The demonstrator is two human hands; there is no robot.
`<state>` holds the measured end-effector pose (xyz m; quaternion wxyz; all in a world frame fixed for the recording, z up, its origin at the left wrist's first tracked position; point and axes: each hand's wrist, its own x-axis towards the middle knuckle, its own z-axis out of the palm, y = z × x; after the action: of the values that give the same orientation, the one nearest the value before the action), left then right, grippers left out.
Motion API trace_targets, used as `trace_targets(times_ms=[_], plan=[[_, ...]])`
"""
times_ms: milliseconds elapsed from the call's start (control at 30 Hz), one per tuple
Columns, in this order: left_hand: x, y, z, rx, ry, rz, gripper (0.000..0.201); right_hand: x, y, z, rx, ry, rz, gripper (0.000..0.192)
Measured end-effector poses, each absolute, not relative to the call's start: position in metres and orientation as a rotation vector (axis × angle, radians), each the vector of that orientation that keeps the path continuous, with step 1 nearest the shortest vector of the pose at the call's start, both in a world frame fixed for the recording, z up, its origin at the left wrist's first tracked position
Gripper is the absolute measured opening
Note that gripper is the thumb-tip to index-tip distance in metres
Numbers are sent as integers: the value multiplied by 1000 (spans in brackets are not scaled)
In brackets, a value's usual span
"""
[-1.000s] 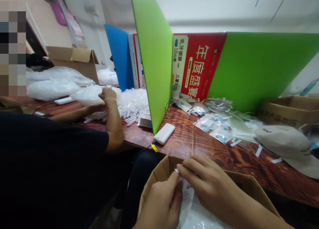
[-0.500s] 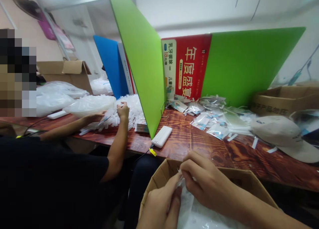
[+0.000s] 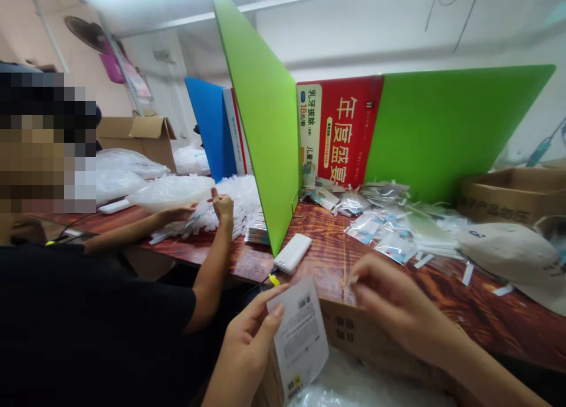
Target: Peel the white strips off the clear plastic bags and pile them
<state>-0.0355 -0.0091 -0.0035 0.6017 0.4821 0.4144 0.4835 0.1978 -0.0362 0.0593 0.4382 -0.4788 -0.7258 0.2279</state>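
A: Nearest first. What does the left hand have?

B: A white printed packet, upright, pinched by its left edge between thumb and fingers. It sits low in view, over a cardboard box at the counter's near edge.

A: Right hand?

B: Apart from the packet, to its right, above the box. Fingers curled with thumb and forefinger pinched together at a blurred tip; whether anything is between them, cannot tell.

A: In the box?

B: Clear plastic bags, only partly in view.

A: Next out, on the counter?

B: Dark wood grain. A white power bank with a yellow-tipped cable, at the foot of a green divider. Right of it, a scatter of small clear sachets and white paper strips; a pale cap at far right, a second carton behind it.

A: Other side of the divider?

B: A person in a black sleeve, both hands in a heap of white plastic tubes.

A: Farthest?

B: A red poster beside a green back panel, a blue panel, another carton at left.
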Motion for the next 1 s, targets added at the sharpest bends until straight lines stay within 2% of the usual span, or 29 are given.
trace_targets(times_ms=[100,200,333,433,467,567,700,767,900,1000], plan=[[-37,-2,-6,1130,958,1114,46,187,-49,57,-1068,-2419,776,16],[-36,2,-6,1105,955,1094,48,187,-50,50,-1054,-2620,911,16],[-34,1,-5,1002,891,1046,53,187,-35,40,-1307,-2234,1038,15],[-30,-2,-4,912,790,979,53,184,-21,34,-1455,-1861,825,11],[-28,-4,-3,891,767,958,53,184,-18,32,-1433,-1787,803,15],[-23,-9,-1,841,746,920,56,185,-14,29,-1236,-1626,1033,26],[-18,-13,1,758,707,962,60,188,-16,33,-989,-1340,1377,16],[-19,-16,1,710,667,983,53,189,-18,36,-940,-1232,1449,14],[-26,-20,4,677,584,938,25,190,-20,42,-936,-1198,1494,8],[-33,-22,8,721,533,882,17,192,-22,44,-919,-1199,1545,8]])
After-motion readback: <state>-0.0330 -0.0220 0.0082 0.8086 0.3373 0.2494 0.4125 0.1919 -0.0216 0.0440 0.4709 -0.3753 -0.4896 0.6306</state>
